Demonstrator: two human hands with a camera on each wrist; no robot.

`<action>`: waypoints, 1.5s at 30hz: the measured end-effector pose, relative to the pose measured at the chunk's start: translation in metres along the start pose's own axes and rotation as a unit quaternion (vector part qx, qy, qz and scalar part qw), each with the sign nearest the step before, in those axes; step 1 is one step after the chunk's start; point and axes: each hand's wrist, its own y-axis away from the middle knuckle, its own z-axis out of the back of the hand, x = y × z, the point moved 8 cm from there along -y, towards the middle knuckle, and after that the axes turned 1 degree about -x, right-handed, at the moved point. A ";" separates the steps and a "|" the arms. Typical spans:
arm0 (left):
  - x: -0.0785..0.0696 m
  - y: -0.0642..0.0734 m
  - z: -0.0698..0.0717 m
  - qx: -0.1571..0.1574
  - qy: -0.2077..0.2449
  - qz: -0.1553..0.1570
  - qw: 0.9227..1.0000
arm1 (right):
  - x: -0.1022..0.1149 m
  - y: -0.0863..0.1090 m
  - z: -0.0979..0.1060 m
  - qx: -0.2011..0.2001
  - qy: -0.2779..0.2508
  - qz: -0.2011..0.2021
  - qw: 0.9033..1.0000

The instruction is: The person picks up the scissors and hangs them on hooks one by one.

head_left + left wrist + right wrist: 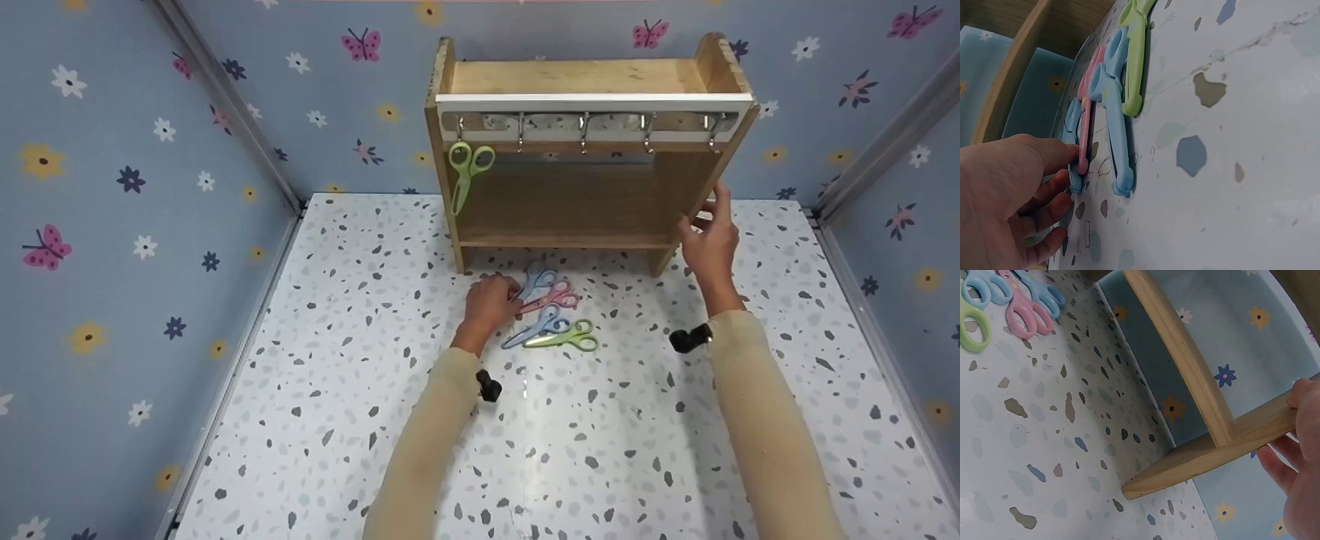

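At nine o'clock to a cluster of scissors on the table (pixel 600 450), the left hand (pixel 491 306) curls its thumb and fingers to pinch the blade end of the far blue scissors (pixel 531 285), which lie at the cluster's twelve. Pink scissors (pixel 538 302), near blue scissors (pixel 531 332) and green scissors (pixel 559 339) fan down toward six. All look light, stiff and hard to break — smooth plastic that may slip, so the closed blades or the waist by the pivot should give the surest hold. The right hand (pixel 711 240), at two o'clock, grips the side of the wooden rack (pixel 585 217), likely the heavier thing. The rack stands just past twelve, with a row of hooks (pixel 584 135) near its top; hung scissors (pixel 466 177), also green, dangle at eleven. The table is white with grey flecks, faintly glossy — flowered walls (pixel 322 90) rise at nine, twelve and three.
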 end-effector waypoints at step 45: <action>-0.001 0.004 0.005 -0.019 -0.018 -0.015 1.000 | 0.000 0.000 0.000 0.005 -0.008 0.001 1.000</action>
